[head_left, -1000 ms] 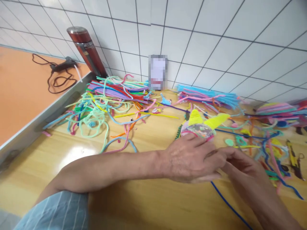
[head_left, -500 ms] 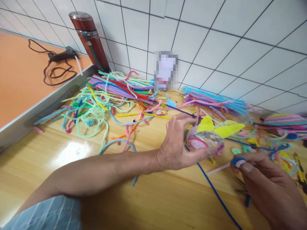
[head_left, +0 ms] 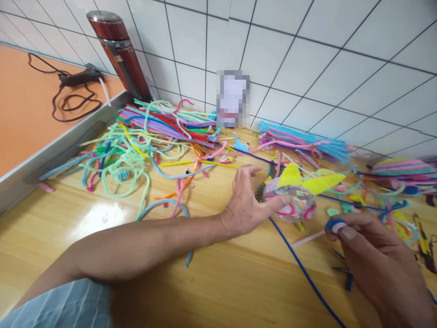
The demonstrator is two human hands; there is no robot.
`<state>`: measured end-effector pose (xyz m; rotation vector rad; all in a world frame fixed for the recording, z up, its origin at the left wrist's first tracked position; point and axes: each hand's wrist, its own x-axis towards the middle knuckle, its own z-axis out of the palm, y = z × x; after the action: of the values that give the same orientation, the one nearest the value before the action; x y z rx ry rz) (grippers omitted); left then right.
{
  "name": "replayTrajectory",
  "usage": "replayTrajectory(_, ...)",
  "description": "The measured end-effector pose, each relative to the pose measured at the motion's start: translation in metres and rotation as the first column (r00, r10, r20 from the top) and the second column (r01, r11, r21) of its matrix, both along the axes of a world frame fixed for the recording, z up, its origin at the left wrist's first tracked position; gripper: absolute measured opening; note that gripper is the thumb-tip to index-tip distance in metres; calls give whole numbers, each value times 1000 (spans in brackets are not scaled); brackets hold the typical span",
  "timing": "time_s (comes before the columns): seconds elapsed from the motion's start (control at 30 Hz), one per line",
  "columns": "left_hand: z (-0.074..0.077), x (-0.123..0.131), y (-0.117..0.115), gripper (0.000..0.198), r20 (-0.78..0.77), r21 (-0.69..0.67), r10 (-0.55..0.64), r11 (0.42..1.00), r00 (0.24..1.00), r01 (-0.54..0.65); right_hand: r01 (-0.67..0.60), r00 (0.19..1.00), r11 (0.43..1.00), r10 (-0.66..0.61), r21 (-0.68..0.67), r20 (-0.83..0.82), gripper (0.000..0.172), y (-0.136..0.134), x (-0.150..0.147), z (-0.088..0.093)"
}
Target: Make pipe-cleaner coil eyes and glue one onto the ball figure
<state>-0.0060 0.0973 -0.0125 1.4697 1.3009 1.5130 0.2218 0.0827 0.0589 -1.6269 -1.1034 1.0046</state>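
A rounded, clear plastic-looking craft ball [head_left: 297, 206] with yellow pointed pieces [head_left: 323, 183] on top and pink loops on its front rests on the table. My left hand [head_left: 244, 202] is at its left side, thumb lying against the ball, fingers spread and apart from it. To the right, my right hand [head_left: 372, 255] pinches a small blue-and-white disc [head_left: 335, 225] between thumb and index finger. A pale pink strip [head_left: 309, 238] reaches left from near the disc; whether it is joined to it I cannot tell. Dark-tipped tools [head_left: 341, 269] lie partly hidden behind that hand.
Tangled pipe cleaners [head_left: 126, 168] and a bundle [head_left: 170, 125] cover the left back. Another bundle [head_left: 307, 141] lies by the tiled wall. A red thermos [head_left: 118, 54] and a blurred upright phone-like panel [head_left: 233, 98] stand behind. A corded glue gun [head_left: 82, 76] lies on the orange surface.
My left hand has loosened and slid left, its fingers coming away from the ball. The ball has turned, showing pink loops in front. My right hand still pinches the disc.
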Motion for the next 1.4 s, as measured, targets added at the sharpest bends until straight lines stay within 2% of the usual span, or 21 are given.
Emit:
replayTrajectory(0.17,3,0,1,89,84,-145,-102,983,991,114,-40,999,999,41,37,-28,39,2,7,-6)
replayTrajectory(0.3,1,0,4,92,113,-168,-163,969,980,181,-99,994,994,101,45,-46,38,2,11,-13)
replayTrajectory(0.47,-3,-2,6,85,84,-124,-221,965,972,230,-169,984,983,172,72,-40,30,2,12,-14)
replayTrajectory(0.63,-3,-2,7,64,87,-75,-281,955,956,288,-216,968,959,235,185,-86,24,2,10,-14)
replayTrajectory(0.77,-3,-2,9,67,97,-42,-333,940,938,338,-244,962,945,265,216,-72,19,2,8,-14)
replayTrajectory(1.1,-13,7,10,97,130,-15,-359,931,924,364,-256,946,937,294,238,-136,20,10,21,-24)
replayTrajectory(1.23,-14,5,10,87,66,-65,-364,928,929,368,-252,943,937,294,242,-157,22,14,23,-26)
replayTrajectory(1.4,-10,2,10,75,10,-119,-365,924,931,363,-261,938,931,307,255,-163,27,10,16,-19)
